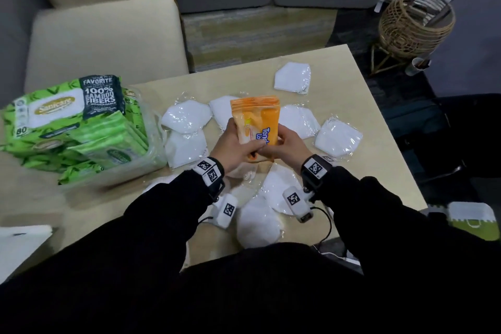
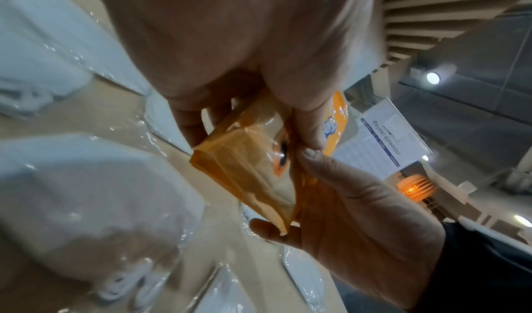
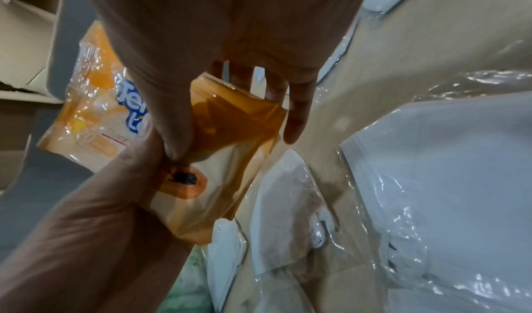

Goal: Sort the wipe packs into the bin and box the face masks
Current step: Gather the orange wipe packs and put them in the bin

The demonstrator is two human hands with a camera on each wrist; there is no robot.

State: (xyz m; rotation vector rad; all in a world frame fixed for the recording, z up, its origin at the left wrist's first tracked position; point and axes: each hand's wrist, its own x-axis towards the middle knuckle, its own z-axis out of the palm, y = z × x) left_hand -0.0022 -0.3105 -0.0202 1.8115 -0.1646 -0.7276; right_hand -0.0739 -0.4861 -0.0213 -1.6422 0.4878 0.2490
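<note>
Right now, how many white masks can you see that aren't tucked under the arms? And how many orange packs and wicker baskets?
white masks: 6 (more lie half hidden under the arms, not counted)
orange pack: 1
wicker basket: 1
Total: 8

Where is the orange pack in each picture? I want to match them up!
Head view: the orange pack is in the middle, held up above the table by both hands.
Left wrist view: it sits in the centre, its end toward the camera.
Right wrist view: it is centre-left, with blue letters showing.
Shared landmark: the wrapped white face masks lying on the table.
</note>
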